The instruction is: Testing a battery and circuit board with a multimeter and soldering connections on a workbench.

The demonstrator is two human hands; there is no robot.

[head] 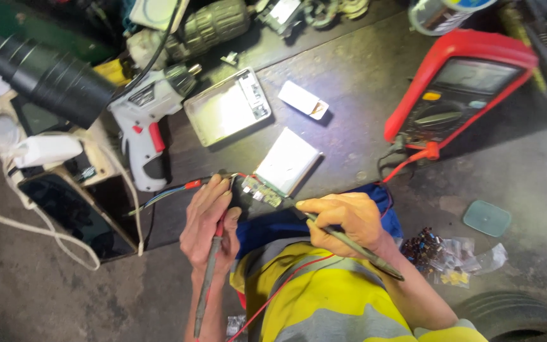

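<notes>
Both probes converge on the small circuit board just ahead of the fingertips: left hand pinching red probe, right hand pinching black probe.

Red multimeter at tabletop far edge; left of it: small white box, silver case, white glue gun.
</notes>
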